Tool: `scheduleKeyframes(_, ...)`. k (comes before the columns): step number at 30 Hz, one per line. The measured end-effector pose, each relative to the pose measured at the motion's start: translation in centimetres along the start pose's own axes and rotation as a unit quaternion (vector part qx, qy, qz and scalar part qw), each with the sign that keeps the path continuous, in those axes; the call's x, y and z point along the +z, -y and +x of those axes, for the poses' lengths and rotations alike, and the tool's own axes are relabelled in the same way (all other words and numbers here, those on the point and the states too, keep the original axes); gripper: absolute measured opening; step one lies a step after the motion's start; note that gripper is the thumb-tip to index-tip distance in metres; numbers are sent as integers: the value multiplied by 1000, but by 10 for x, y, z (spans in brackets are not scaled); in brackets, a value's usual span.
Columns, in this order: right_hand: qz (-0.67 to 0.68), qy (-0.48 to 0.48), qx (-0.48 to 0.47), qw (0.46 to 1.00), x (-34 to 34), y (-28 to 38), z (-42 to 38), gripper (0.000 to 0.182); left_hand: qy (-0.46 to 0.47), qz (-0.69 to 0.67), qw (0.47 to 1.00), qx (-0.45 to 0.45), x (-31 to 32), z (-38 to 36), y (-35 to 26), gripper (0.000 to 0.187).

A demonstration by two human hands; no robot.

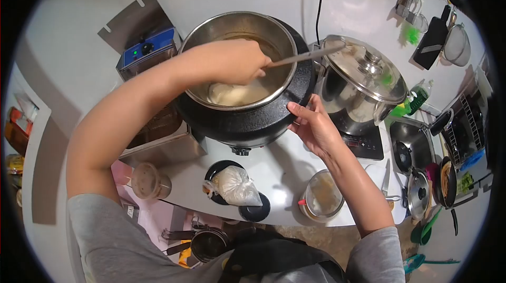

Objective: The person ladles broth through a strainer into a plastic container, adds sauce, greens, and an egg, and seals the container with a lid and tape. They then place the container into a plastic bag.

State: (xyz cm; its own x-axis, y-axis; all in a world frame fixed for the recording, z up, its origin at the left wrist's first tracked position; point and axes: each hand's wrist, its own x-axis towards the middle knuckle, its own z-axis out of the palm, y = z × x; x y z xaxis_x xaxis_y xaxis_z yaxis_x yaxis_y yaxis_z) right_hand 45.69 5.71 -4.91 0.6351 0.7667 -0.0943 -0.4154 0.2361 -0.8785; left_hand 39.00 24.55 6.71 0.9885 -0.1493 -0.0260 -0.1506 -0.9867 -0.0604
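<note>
My left hand point(243, 62) is closed around a long-handled utensil point(305, 57), above the mouth of a steel pot point(287, 80). The handle sticks out to the right past the rim, and the utensil's other end is hidden. A pale, creamy mass point(229, 95) and cloudy liquid show inside the pot. This pot sits in a black electric warmer point(247, 122) with a front knob. My right hand point(314, 125) grips the warmer's outer edge at the front right, thumb on top and fingers partly hidden below.
A lidded steel stockpot point(363, 83) stands on an induction cooker point(369, 143) to the right. A tied plastic bag point(237, 185), a cup point(321, 196) and a lidded tub point(150, 180) are along the counter's front. Left is a blue-panelled appliance point(149, 47); far right, a sink point(411, 138).
</note>
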Motion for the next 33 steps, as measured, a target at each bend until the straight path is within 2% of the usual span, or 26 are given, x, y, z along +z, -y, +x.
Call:
scheduleKeyframes(2,6,6,-1,1000,-2,-2,2,38,-10,-21,1000,4,5,-4,-7,20)
scheduleKeyframes(5,17,4,1,1000,1,-2,1,38,-9,-62,996,-56,0,-3,-20,21)
scheduleKeyframes(8,15,11,1,1000,-1,-1,0,38,-113,-111,986,-52,8,6,-15,27)
scheduleKeyframes(11,15,11,-3,1000,0,-1,-2,37,-214,-172,952,-134,10,15,-4,28)
scheduleKeyframes(12,15,10,-4,1000,1,-1,-2,37,-199,-254,930,-178,9,16,1,30)
scheduleKeyframes(15,0,7,-1,1000,-1,-3,0,36,-201,-295,905,-231,8,18,19,33)
scheduleKeyframes(19,4,3,-1,1000,-2,-3,1,36,-211,-345,882,-243,6,16,36,32)
scheduleKeyframes(27,34,8,-2,999,2,8,11,33,-292,-366,849,-247,-23,11,59,30)
scheduleKeyframes(28,52,2,-1,999,3,9,14,32,-272,-378,848,-254,-31,7,59,30)
scheduleKeyframes(31,30,55,2,998,6,24,18,31,-286,-371,848,-246,-47,3,69,29)
scheduleKeyframes(32,36,8,5,999,5,21,26,26,-290,-368,849,-245,-52,3,73,28)
scheduleKeyframes(33,31,24,6,999,4,22,31,23,-307,-364,845,-245,-56,4,76,28)
